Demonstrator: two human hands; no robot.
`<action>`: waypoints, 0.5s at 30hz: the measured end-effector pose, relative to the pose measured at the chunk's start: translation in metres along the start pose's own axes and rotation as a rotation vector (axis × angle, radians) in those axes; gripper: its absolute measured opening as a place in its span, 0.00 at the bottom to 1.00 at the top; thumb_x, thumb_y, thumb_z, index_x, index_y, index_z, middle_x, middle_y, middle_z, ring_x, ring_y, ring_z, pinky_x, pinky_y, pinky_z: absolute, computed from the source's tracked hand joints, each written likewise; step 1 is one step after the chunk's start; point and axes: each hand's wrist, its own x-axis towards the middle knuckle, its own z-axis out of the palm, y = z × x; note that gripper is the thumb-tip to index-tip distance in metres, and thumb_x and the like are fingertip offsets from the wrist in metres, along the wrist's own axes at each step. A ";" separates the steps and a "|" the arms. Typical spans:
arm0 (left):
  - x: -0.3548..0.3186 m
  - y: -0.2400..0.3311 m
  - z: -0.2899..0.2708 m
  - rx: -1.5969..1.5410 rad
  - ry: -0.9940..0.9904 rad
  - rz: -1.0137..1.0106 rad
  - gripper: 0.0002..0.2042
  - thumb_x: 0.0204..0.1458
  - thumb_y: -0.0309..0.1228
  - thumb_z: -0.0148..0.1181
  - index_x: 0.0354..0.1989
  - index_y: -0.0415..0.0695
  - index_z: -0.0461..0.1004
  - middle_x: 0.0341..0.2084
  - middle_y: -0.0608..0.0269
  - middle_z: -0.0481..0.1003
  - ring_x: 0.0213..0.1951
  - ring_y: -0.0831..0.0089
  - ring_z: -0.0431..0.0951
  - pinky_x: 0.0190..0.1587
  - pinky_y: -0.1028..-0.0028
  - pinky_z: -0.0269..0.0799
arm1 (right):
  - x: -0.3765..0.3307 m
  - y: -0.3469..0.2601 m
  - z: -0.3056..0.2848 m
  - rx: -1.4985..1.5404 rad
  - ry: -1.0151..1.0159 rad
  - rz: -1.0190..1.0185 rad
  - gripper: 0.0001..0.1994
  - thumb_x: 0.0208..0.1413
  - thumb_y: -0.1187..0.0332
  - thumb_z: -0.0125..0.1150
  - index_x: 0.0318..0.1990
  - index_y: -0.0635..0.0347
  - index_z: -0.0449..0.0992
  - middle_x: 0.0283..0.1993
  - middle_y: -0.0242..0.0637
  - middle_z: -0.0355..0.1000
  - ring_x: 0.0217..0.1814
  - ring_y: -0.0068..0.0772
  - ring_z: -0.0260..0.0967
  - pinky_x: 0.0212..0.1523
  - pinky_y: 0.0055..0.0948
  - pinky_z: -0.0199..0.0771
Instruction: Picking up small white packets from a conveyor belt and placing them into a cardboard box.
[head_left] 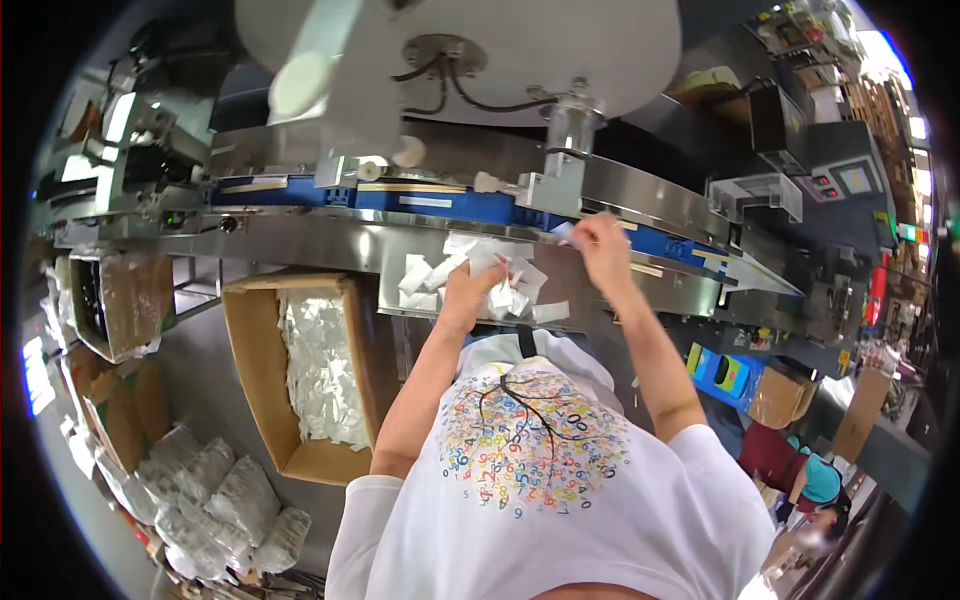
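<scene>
My left hand [472,292] is closed around some small white packets [484,262], low over a metal ledge in front of me. More loose white packets [415,272] lie scattered around it on that ledge. My right hand [603,246], slightly blurred, is over the conveyor's blue trays [440,203]. A small whitish packet [563,232] sticks out from its pinched fingertips. Thin pale sticks [412,187] lie along the trays, partly hidden by the machine fittings.
Left of me stands an open cardboard box [240,350] full of white packets. Clear bags [235,500] are piled on the floor beyond it. A large machine housing [540,50] overhangs the steel conveyor. Another person [780,460] is at the lower right, near a blue bin [722,375].
</scene>
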 end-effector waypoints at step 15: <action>0.010 -0.006 0.050 0.287 -0.239 -0.053 0.15 0.41 0.32 0.62 0.38 0.39 0.72 0.32 0.63 0.74 0.36 0.76 0.72 0.39 0.75 0.67 | 0.009 -0.002 -0.009 0.094 -0.177 0.232 0.05 0.45 0.72 0.60 0.31 0.61 0.75 0.37 0.37 0.69 0.40 0.31 0.69 0.39 0.27 0.69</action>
